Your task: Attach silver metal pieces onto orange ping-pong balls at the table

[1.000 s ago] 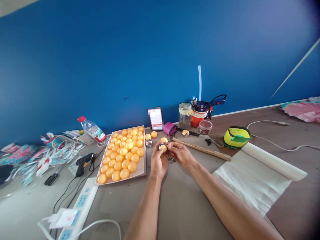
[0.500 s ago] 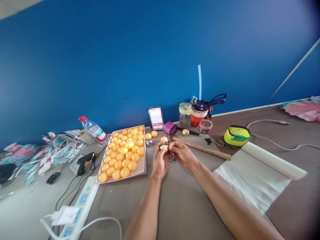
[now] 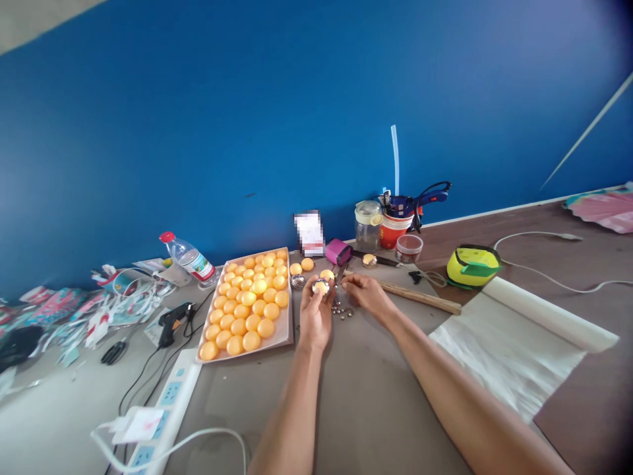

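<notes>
My left hand (image 3: 316, 316) is closed around an orange ball (image 3: 321, 287) partly covered in shiny silver pieces. To its right my right hand (image 3: 366, 295) is apart from the ball, with fingertips pinched together; whatever is between them is too small to make out. Several small shiny silver pieces (image 3: 342, 310) lie on the table between the hands. A plain orange ball (image 3: 327, 274) sits just behind my left hand, beside a dark blade-like tool (image 3: 340, 272). A silver-covered ball (image 3: 297, 282) rests to the left of that hand.
Left of my hands stands a tray (image 3: 291, 323) of orange balls. A wooden stick (image 3: 420, 297) and white sheet roll (image 3: 544, 316) lie to the right. Behind are a purple object (image 3: 338, 251), glass jar (image 3: 368, 227) and red cups (image 3: 395, 229). A power strip (image 3: 178, 389) and glue gun (image 3: 172, 323) lie left.
My right hand has drawn away from the ball to the right, opening a gap that shows more silver pieces on the table. The ball stays in my left hand. The view has shifted slightly.
</notes>
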The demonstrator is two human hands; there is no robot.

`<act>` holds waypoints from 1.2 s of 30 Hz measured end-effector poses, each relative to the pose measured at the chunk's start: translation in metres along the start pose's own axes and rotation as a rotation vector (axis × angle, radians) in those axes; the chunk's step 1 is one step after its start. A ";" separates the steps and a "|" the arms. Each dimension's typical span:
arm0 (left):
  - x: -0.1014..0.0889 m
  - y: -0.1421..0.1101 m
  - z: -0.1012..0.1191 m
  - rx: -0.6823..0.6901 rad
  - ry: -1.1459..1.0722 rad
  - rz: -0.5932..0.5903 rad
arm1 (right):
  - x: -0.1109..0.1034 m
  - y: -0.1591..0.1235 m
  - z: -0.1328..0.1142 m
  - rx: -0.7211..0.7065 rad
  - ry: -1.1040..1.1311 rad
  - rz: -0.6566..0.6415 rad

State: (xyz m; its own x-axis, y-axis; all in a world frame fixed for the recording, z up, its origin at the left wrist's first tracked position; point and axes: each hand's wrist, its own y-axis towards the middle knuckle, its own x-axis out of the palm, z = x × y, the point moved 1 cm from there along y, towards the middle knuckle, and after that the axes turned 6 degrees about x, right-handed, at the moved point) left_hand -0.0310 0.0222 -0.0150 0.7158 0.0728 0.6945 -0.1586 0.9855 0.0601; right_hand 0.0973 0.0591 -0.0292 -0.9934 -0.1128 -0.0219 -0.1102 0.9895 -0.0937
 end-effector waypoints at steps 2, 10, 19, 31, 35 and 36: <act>-0.004 0.003 0.001 0.012 0.017 0.035 | -0.004 0.001 0.002 -0.090 -0.359 0.091; -0.002 0.004 0.001 0.043 -0.006 0.055 | 0.014 -0.015 -0.003 -0.193 -1.099 -0.040; 0.001 0.002 -0.001 0.027 0.003 0.041 | 0.018 -0.011 0.003 -0.188 -0.848 0.040; -0.001 0.000 -0.004 0.028 0.040 0.001 | 0.012 -0.006 -0.008 0.021 0.359 -0.099; 0.001 -0.002 -0.006 0.023 0.057 -0.027 | 0.014 -0.007 -0.008 0.021 0.399 -0.116; 0.001 -0.002 -0.006 0.023 0.064 -0.026 | 0.014 -0.007 -0.009 0.021 0.399 -0.118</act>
State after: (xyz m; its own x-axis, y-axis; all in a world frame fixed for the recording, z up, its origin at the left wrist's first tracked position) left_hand -0.0261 0.0216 -0.0184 0.7616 0.0578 0.6455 -0.1547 0.9834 0.0945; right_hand 0.0836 0.0511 -0.0202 -0.9090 -0.1775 0.3771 -0.2278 0.9693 -0.0930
